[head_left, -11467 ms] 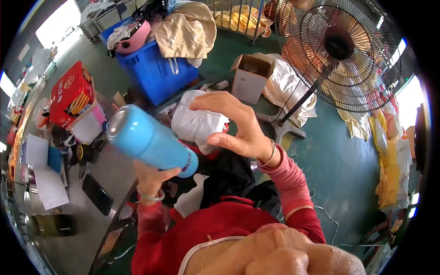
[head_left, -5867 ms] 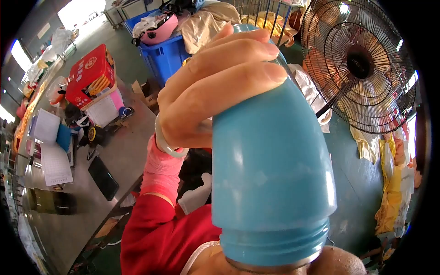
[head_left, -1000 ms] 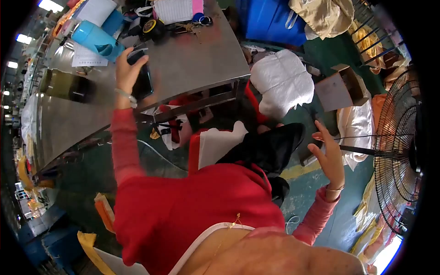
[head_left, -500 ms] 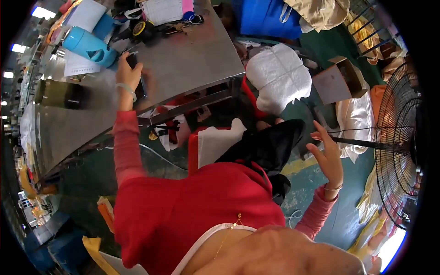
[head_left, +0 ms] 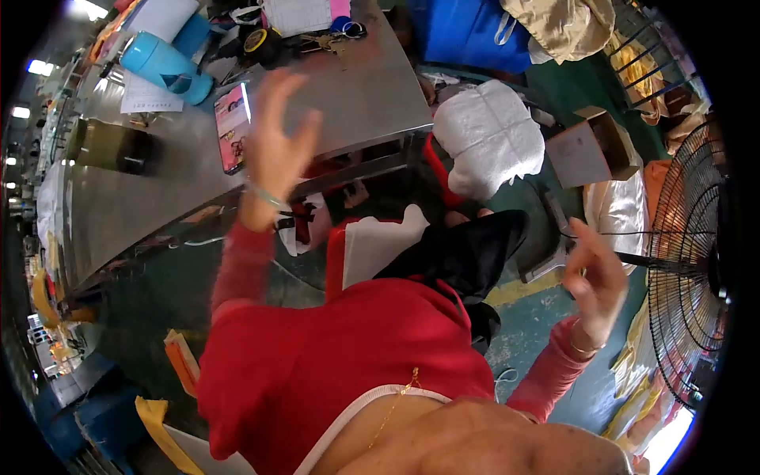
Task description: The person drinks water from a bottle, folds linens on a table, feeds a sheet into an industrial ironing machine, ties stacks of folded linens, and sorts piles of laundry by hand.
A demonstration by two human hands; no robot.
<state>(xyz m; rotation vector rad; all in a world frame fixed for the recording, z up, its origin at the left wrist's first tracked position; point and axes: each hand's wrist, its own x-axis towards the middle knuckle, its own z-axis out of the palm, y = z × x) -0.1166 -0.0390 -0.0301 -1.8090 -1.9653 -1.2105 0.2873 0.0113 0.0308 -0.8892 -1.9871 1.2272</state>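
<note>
Blurred by motion, my left hand [head_left: 281,142] is raised over the table's edge with its fingers apart and nothing in it. Just to its left a phone [head_left: 233,128] lies on the metal table [head_left: 332,99], its screen lit with a pink picture. Beyond the phone, a light blue bottle [head_left: 166,67] lies on its side over some papers. My right hand [head_left: 594,277] hangs in the air at the right, near the fan's stand, its fingers curved and apart, holding nothing.
A dark olive jar [head_left: 111,146] lies on the table's left part. Keys [head_left: 328,43] and black tape are at the top. Beyond the table are a white wrapped bundle [head_left: 488,138], a blue bin [head_left: 471,36], an open carton [head_left: 594,150] and a large fan [head_left: 693,265].
The bottle, earlier held up near my face, now lies on the table. My left hand has left the phone and moved right; the phone's screen is now lit. My right hand has shifted slightly right.
</note>
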